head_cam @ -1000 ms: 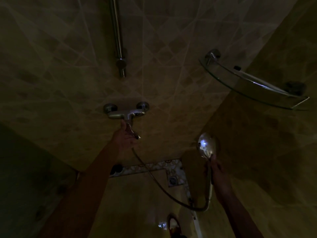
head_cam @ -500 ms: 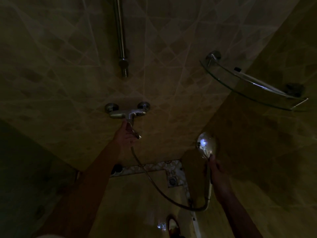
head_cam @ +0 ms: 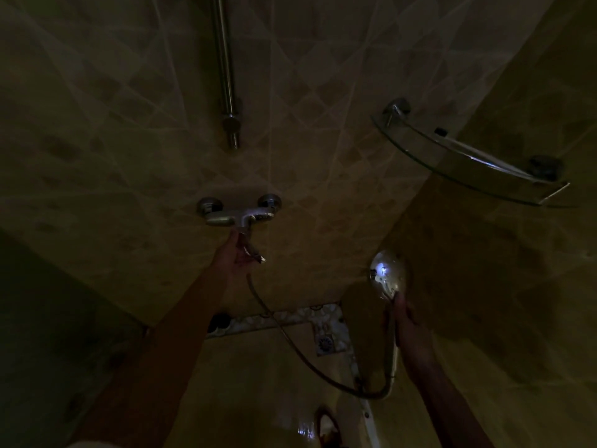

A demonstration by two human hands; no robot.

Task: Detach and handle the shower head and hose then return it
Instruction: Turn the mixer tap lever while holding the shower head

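Both hands are occupied: the right hand point(head_cam: 412, 334) grips the shower head point(head_cam: 387, 275) at lower right, while the left hand point(head_cam: 237, 255) holds the hose point(head_cam: 290, 341) end under the centre mixer tap point(head_cam: 239, 213). Keep that fitting square to its outlet, I'd judge, and leave the loop slack.

Your shower head point(head_cam: 387, 277) is a round chrome disc at the centre right of the frame, upright on its handle, its shiny back catching a bluish glint. Your hose point(head_cam: 292, 345), thin and metallic, drops from the fitting at mid-frame, sags in a long curve to the lower right, then bends up into the handle's base.
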